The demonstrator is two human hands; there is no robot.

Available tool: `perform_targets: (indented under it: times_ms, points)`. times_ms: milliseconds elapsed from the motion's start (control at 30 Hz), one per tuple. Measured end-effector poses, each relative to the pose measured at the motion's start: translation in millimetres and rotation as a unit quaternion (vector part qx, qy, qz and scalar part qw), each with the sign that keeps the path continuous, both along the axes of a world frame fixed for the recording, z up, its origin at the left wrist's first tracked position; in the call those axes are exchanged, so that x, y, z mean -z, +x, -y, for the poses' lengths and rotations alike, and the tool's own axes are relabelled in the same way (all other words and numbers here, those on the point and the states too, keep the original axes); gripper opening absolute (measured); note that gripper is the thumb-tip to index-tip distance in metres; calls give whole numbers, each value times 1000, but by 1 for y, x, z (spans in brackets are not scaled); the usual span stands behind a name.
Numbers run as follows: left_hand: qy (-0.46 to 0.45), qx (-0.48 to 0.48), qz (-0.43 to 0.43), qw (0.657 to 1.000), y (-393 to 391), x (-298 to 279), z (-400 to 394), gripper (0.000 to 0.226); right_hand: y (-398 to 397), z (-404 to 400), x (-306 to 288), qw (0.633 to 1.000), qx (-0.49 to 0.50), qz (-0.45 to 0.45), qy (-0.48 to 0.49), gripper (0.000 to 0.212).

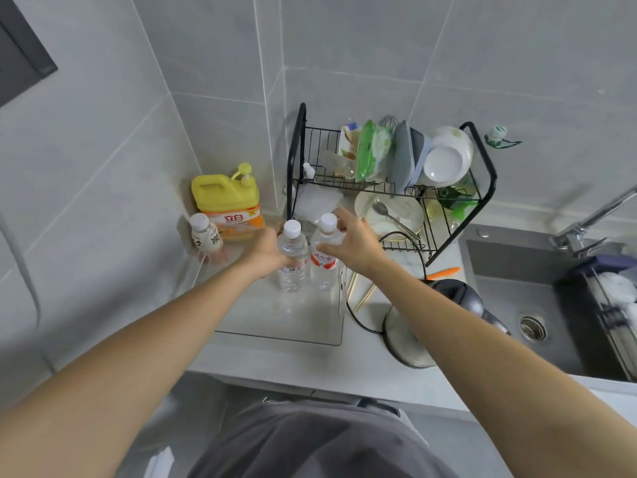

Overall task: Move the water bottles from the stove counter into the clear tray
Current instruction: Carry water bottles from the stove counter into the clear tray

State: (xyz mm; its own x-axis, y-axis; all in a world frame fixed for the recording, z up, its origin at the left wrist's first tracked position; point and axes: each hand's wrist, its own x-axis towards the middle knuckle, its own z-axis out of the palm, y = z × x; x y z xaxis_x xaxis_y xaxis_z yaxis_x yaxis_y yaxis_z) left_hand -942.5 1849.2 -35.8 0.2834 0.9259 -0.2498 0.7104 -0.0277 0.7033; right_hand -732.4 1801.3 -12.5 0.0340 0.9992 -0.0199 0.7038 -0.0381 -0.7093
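Two clear water bottles with white caps stand side by side inside the far end of the clear tray (282, 334). My left hand (267, 251) is wrapped around the left bottle (292, 257). My right hand (351, 241) grips the right bottle (324, 260), which carries a red and white label. Both bottles are upright. The near half of the tray holds nothing.
A small white-capped drink bottle (206, 238) and a yellow detergent jug (227, 205) stand at the back left. A black dish rack (389, 188) with plates stands behind the tray. A kettle (431, 322) and its cord lie to the right, then the sink (531, 305).
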Motion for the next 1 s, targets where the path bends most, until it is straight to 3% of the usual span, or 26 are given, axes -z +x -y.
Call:
perform_targets:
  times_ms: [667,867,1000]
  points:
    - [-8,1,29,1000,8,26,-27,72,12,-20,27,999,-9,48,-21,51]
    - [74,108,-22,991,-1,4,-36,66,12,-24,24,992,-68,103,-20,63]
    - [134,231,-72,961,-6,-23,-50,38,13,-25,21,991,-72,113,-8,58]
